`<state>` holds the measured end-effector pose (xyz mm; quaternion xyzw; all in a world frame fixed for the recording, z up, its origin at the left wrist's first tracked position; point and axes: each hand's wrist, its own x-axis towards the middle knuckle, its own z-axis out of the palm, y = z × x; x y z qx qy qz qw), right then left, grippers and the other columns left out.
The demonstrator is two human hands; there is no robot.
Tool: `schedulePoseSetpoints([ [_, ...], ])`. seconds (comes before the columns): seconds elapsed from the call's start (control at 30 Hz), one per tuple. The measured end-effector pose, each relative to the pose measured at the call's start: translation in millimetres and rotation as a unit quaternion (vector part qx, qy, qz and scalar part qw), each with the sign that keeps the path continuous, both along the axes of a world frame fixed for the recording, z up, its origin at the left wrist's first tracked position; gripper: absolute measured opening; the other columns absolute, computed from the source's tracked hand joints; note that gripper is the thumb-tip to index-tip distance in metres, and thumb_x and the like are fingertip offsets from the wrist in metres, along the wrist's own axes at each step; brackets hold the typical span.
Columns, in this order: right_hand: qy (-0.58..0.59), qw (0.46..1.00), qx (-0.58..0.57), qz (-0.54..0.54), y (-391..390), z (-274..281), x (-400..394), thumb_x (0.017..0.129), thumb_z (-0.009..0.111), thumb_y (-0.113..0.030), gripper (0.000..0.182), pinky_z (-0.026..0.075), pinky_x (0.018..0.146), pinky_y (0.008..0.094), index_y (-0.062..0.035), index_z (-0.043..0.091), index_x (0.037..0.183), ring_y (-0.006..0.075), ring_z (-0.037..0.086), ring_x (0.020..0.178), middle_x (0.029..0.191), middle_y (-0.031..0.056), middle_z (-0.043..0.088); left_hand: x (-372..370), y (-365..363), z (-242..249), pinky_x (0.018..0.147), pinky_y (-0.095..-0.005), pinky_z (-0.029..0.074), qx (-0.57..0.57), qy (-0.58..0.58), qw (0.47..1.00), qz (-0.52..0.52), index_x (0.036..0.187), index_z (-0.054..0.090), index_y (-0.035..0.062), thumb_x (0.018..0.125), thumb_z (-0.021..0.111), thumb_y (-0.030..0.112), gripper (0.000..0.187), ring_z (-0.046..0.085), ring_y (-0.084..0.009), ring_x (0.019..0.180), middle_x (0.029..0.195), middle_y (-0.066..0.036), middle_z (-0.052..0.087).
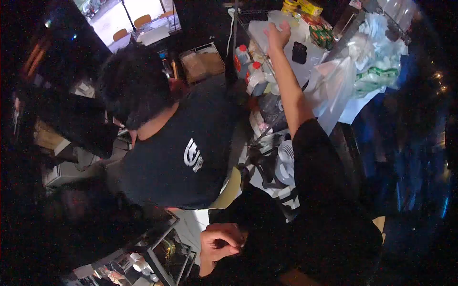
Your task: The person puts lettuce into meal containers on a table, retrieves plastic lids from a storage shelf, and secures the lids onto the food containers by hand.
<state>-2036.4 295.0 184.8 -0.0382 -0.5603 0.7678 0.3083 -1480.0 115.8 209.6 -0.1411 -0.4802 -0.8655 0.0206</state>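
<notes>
The right hand (pixel 278 39) spreads by a flat, pale plastic surface (pixel 312 57), seemingly kept within reach; the left hand (pixel 219 241) curls, contents unclear.

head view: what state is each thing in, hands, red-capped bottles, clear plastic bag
right hand, raised, fingers spread apart
left hand, fingers curled in; cannot tell if anything is held
red-capped bottles, closed
clear plastic bag, crumpled
</notes>
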Motion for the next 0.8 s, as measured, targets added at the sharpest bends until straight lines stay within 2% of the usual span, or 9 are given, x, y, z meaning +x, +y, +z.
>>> schedulePoseSetpoints([
  [0.07, -0.093, 0.994, 0.005, -0.048, 8.0, -7.9, -36.6, 0.08, 0.071, -0.002, 0.089, 0.06, 0.077, 0.0372, -0.0082, 0.019, 0.151, 0.0261, 0.059, 0.097, 0.138, 0.0179, 0.036, -16.6, 10.6, -1.7, 0.063, -0.034, 0.048, -0.001, -0.036, 0.999, 0.006, 0.079, 0.064, -0.0003, 0.078, 0.079, 0.006, 0.016, 0.064, -0.0229, 0.067, 0.074, -0.011, 0.066],
  [0.2, -0.023, 0.989, -0.092, 0.111, 5.8, 2.6, 11.3, 0.081, 0.07, -0.002, 0.097, 0.056, 0.084, 0.0377, -0.0136, 0.008, 0.155, 0.0275, 0.056, 0.107, 0.144, 0.0204, 0.032, -48.3, 17.2, -1.0, 0.065, -0.0344, 0.049, -0.057, -0.063, 0.996, -0.026, 0.079, 0.063, -0.0007, 0.079, 0.076, 0.003, 0.014, 0.063, -0.023, 0.069, 0.074, -0.011, 0.064],
  [0.33, 0.015, 0.971, 0.07, 0.228, -3.8, 10.8, 166.7, 0.086, 0.067, -0.008, 0.076, 0.043, 0.101, 0.0327, -0.0058, 0.027, 0.151, 0.0243, 0.048, 0.129, 0.145, 0.0165, 0.043, -89.3, 18.8, -23.6, 0.069, -0.0306, 0.048, -0.146, -0.096, 0.983, -0.052, 0.081, 0.06, 0.0004, 0.085, 0.068, 0.004, 0.01, 0.06, -0.0171, 0.076, 0.079, -0.008, 0.064],
  [0.37, 0.078, 0.966, 0.102, 0.224, -5.1, -1.2, 201.8, 0.089, 0.067, -0.01, 0.059, 0.042, 0.102, 0.0328, -0.0029, 0.043, 0.142, 0.0225, 0.047, 0.13, 0.141, 0.0144, 0.049, -102.8, 20.0, -33.2, 0.069, -0.0286, 0.047, -0.156, -0.131, 0.978, -0.054, 0.081, 0.06, 0.001, 0.087, 0.067, 0.004, 0.009, 0.059, -0.0144, 0.077, 0.079, -0.007, 0.063],
  [0.43, -0.036, 0.9, 0.173, 0.399, 27.4, -4.4, 272.0, 0.09, 0.065, -0.013, 0.038, 0.044, 0.101, 0.0353, -0.0016, 0.06, 0.125, 0.022, 0.056, 0.121, 0.137, 0.0132, 0.055, -135.3, 23.7, -50.3, 0.068, -0.025, 0.046, -0.188, -0.176, 0.966, -0.019, 0.082, 0.061, 0.0012, 0.087, 0.065, 0.003, 0.007, 0.058, -0.0092, 0.078, 0.08, -0.004, 0.062],
  [0.53, -0.105, 0.805, 0.265, 0.52, 104.9, 2.1, 324.7, 0.089, 0.065, -0.02, 0.022, 0.055, 0.078, 0.0373, 0.0001, 0.071, 0.095, 0.0236, 0.07, 0.086, 0.095, 0.0161, 0.072, -196.1, 33.7, -61.7, 0.065, -0.021, 0.045, -0.282, -0.137, 0.949, 0.042, 0.086, 0.064, 0.0014, 0.089, 0.063, 0.002, 0.003, 0.056, -0.005, 0.072, 0.08, 0.001, 0.061],
  [0.63, -0.13, 0.936, 0.119, 0.305, 170.8, 15.9, 353.0, 0.091, 0.065, -0.03, 0.03, 0.056, 0.07, 0.04, 0.0005, 0.065, 0.092, 0.0257, 0.067, 0.071, 0.079, 0.0181, 0.067, -283.2, 69.4, -55.0, 0.065, -0.0237, 0.046, -0.268, 0.033, 0.957, 0.106, 0.095, 0.062, 0.0003, 0.088, 0.064, 0.001, 0.008, 0.056, -0.0077, 0.074, 0.088, -0.001, 0.06],
  [0.67, -0.094, 0.936, 0.183, 0.285, 189.4, 14.8, 346.1, 0.09, 0.066, -0.037, 0.038, 0.055, 0.068, 0.0395, 0.0004, 0.062, 0.096, 0.0245, 0.066, 0.069, 0.074, 0.0129, 0.064, -313.5, 85.9, -40.3, 0.083, -0.029, 0.048, -0.308, 0.043, 0.942, 0.126, 0.096, 0.062, 0.0, 0.086, 0.066, 0.005, 0.012, 0.061, -0.0163, 0.088, 0.095, -0.007, 0.066],
  [0.8, -0.117, 0.967, 0.116, 0.196, 195.2, 9.5, 357.2, 0.086, 0.07, -0.044, 0.045, 0.055, 0.069, 0.0388, -0.0001, 0.062, 0.091, 0.0228, 0.065, 0.07, 0.074, 0.0114, 0.063, -422.5, 165.7, -3.5, 0.083, -0.0413, 0.053, -0.521, 0.136, 0.814, 0.216, 0.116, 0.056, 0.0041, 0.075, 0.076, 0.035, 0.056, 0.064, -0.0385, 0.092, 0.112, -0.02, 0.059],
])
